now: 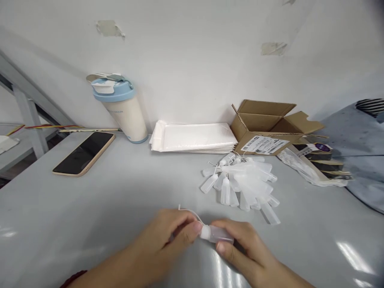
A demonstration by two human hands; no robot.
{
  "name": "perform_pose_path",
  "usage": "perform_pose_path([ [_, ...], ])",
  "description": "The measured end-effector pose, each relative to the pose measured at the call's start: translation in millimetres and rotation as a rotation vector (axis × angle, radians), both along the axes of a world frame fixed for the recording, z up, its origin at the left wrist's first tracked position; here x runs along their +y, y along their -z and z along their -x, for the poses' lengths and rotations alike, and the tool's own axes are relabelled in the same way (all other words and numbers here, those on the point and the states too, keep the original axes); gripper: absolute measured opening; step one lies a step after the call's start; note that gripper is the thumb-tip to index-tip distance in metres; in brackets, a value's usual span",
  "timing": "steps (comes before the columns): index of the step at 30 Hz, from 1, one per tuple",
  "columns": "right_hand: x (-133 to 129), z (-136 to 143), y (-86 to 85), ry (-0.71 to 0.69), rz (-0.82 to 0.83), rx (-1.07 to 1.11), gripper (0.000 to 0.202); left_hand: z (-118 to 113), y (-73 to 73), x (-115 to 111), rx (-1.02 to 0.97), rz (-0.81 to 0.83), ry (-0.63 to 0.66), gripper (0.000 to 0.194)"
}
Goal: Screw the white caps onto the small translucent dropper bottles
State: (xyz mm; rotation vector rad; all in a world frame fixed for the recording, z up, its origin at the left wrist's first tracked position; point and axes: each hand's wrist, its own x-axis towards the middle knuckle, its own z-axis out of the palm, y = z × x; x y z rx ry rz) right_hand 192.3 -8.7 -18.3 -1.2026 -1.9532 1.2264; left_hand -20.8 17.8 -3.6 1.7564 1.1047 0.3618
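A small translucent squeeze bottle [221, 235] with a white cap [205, 232] lies sideways between my hands, just over the grey table. Its body is gripped between the thumb and fingers of my right hand [244, 246]. At the cap end, my left hand [171, 236] pinches with thumb and forefinger; the exact spot it holds is partly hidden by the fingers. A thin white strap [192, 212] curves up from the cap behind the left fingertips. Beyond my right hand, a heap of similar small bottles [246, 180] lies loose on the table.
Behind the heap stands an open cardboard box [258, 134] beside a stack of white padded envelopes [198, 138]. A cream tumbler [127, 116] and a phone [85, 154] are at the left. Dark packaged items [325, 164] lie at the right, near blue-grey fabric [354, 140].
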Motion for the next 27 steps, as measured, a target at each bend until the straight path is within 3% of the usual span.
perform_pose_path([
  [2,5,-1,-0.9,0.048,0.173,0.097,0.033,6,-1.4,3,-0.047,0.085,-0.115,0.034],
  [6,10,-6,-1.4,0.077,0.375,0.317,0.032,15,-7.4,7,-0.152,0.149,-0.289,0.047],
  [10,12,-10,-1.7,0.099,0.442,0.401,0.031,16,-8.9,7,-0.115,0.11,-0.27,0.039],
  [17,13,-7,-3.9,0.111,0.468,0.366,0.027,13,-3.8,1,-0.024,-0.125,-0.242,0.022],
  [20,12,-5,-2.7,0.102,0.492,0.367,0.029,11,-7.4,1,-0.031,-0.152,-0.255,0.02],
  [23,11,-6,-0.4,0.104,0.495,0.381,0.031,10,-10.9,4,-0.09,-0.09,-0.25,0.02],
  [27,10,-7,1.9,0.115,0.512,0.41,0.033,11,-10.9,9,-0.207,0.124,-0.316,0.018],
])
